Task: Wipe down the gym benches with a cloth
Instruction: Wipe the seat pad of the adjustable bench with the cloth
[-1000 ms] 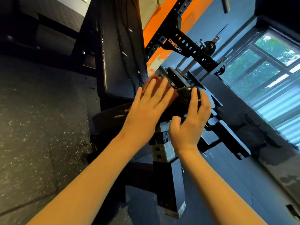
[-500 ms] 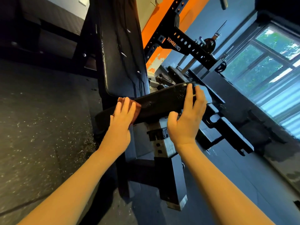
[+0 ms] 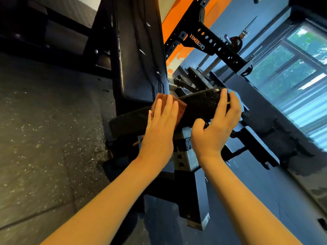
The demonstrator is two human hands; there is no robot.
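Brown cloth (image 3: 181,108) is best pressed along the seat (image 3: 200,106) by the flat left hand (image 3: 159,131), its end being gripped by the right hand (image 3: 214,129).

Both bare forearms come in from the bottom edge and reach up and forward, near-parallel. The left hand (image 3: 160,126) is palm down, fingers straight and close together, pressed flat on a rust-brown folded cloth (image 3: 179,107). The right hand (image 3: 215,129) has its fingers curled over the far edge of a black padded bench seat (image 3: 200,106), thumb under the near edge. The hands are near each other, not touching.
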